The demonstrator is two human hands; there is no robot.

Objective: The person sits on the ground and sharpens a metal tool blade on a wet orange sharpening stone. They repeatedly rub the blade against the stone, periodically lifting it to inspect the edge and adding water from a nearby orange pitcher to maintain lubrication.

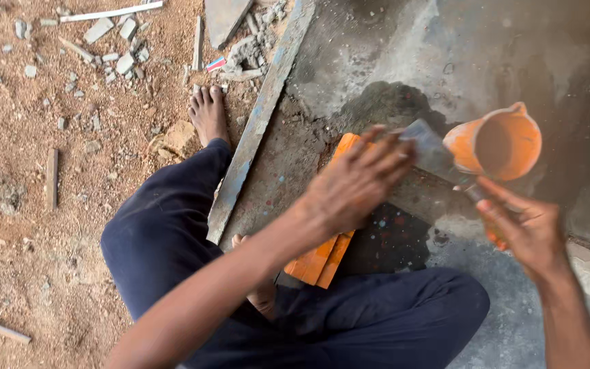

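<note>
1. My left arm (240,273) reaches forward from the lower left, bare and nearly straight.
2. My left hand (356,184) lies palm down, fingers (390,147) stretched flat and close together, blurred.
3. My right arm (571,321) comes up from the lower right corner.
4. My right hand (524,229) curls with fingers bent in a grip, thumb forward.
5. I sit with knees bent; my bare left foot (207,113) points forward.

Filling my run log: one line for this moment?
left hand: on trowel blade | right hand: grips handle | orange jug beside | orange float underneath
</note>
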